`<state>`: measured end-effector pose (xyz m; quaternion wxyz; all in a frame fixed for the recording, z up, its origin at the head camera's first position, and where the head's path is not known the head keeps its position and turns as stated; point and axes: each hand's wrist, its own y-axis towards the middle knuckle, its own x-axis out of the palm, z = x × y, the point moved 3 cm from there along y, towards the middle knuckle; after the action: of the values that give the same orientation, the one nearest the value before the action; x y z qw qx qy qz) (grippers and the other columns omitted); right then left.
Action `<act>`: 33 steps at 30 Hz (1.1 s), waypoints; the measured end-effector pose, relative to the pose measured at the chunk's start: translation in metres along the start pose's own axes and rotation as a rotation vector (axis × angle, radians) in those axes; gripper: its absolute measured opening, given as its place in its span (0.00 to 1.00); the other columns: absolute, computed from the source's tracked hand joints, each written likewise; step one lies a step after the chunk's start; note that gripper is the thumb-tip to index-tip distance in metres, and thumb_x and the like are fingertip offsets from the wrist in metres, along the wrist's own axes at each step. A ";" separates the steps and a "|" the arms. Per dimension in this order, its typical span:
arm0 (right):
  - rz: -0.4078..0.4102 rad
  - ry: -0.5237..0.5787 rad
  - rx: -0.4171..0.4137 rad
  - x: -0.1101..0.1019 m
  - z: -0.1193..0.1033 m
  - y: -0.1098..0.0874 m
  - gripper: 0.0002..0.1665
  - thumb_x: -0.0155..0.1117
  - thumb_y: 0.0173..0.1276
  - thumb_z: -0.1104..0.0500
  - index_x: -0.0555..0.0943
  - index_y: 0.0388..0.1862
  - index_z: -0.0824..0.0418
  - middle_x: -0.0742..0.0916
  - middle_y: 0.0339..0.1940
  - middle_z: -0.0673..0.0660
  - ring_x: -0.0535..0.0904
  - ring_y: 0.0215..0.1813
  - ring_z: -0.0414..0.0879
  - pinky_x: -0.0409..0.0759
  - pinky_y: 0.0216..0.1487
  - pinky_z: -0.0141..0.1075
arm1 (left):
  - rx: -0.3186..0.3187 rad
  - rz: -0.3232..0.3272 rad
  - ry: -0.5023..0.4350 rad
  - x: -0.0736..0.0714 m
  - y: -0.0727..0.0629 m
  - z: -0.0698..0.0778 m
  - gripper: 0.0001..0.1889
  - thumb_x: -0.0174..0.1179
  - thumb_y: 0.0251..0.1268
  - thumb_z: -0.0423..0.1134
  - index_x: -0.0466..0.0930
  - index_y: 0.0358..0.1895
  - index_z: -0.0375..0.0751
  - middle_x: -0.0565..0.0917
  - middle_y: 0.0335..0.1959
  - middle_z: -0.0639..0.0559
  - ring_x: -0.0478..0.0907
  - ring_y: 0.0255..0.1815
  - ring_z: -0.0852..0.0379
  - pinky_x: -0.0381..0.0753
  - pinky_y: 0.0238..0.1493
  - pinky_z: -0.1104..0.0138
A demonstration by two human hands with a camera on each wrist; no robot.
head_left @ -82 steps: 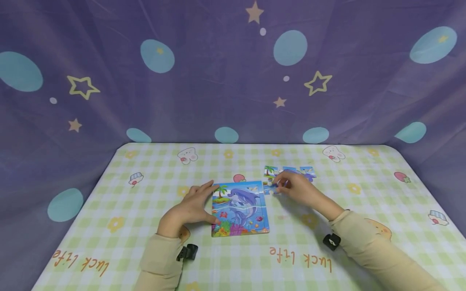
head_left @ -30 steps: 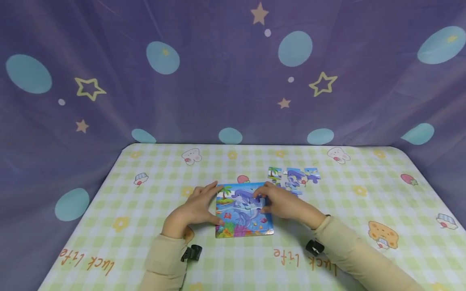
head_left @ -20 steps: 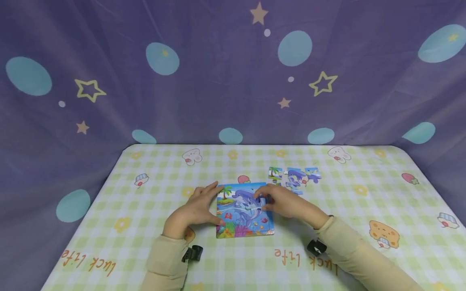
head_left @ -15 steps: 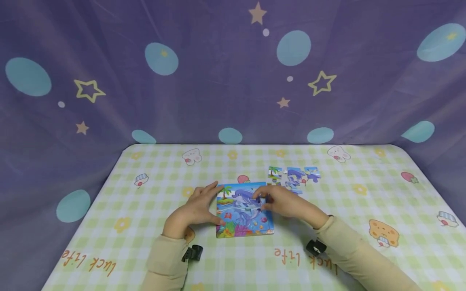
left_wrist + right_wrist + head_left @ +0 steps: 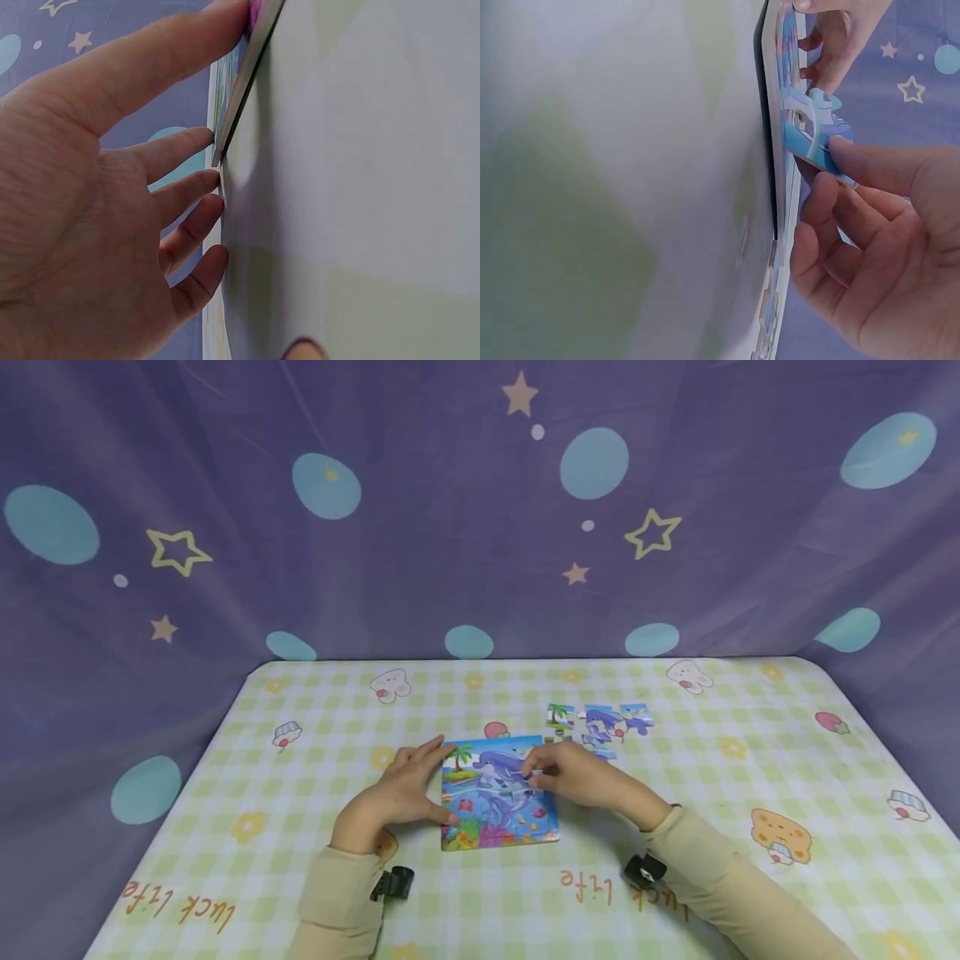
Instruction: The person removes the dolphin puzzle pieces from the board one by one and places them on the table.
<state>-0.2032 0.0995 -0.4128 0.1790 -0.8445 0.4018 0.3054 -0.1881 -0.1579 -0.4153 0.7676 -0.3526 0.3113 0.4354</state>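
Observation:
A square dolphin jigsaw puzzle [image 5: 487, 810] lies flat on the table in the head view. My left hand [image 5: 393, 793] rests along its left edge, fingers extended and the thumb touching the picture near the lower left; the left wrist view shows the thumb and forefinger at the board's edge. Over the right side of the board, my right hand [image 5: 581, 772] holds a puzzle piece between thumb and fingers. In the right wrist view that blue and white puzzle piece [image 5: 817, 139] stands tilted at the board's surface. The fingers cover part of the board's right side.
Loose puzzle pieces [image 5: 603, 722] lie behind and right of the board, partly hidden by the right hand. A green-checked cloth [image 5: 360, 710] covers the table. A purple curtain [image 5: 420, 568] hangs behind the far edge.
My right hand has come from the loose pieces to the right side of the board and hardly shifts over the last second. My left hand stays at the left edge.

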 end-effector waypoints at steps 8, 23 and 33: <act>0.057 0.022 0.017 0.000 0.001 -0.002 0.06 0.62 0.72 0.62 0.85 0.40 0.55 0.87 0.40 0.48 0.82 0.43 0.42 0.80 0.47 0.40 | -0.009 0.009 0.000 0.000 -0.001 -0.003 0.57 0.81 0.42 0.50 0.58 0.78 0.45 0.52 0.80 0.47 0.53 0.72 0.42 0.62 0.66 0.41; 0.185 0.050 0.080 -0.014 0.005 -0.018 0.09 0.61 0.72 0.62 0.86 0.46 0.57 0.87 0.43 0.51 0.78 0.40 0.44 0.77 0.43 0.40 | 0.003 0.005 -0.013 -0.001 0.001 0.000 0.56 0.80 0.44 0.48 0.57 0.78 0.44 0.51 0.80 0.48 0.52 0.72 0.41 0.61 0.67 0.41; 0.252 0.031 0.104 -0.034 0.014 -0.025 0.10 0.62 0.72 0.62 0.86 0.49 0.58 0.86 0.47 0.56 0.78 0.37 0.45 0.77 0.39 0.39 | 0.005 -0.007 -0.007 -0.002 0.001 0.001 0.56 0.80 0.44 0.49 0.57 0.78 0.43 0.51 0.80 0.47 0.52 0.73 0.41 0.60 0.67 0.40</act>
<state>-0.2051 0.1420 -0.3993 0.1766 -0.7815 0.5229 0.2910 -0.1892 -0.1576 -0.4133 0.7712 -0.3502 0.3086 0.4328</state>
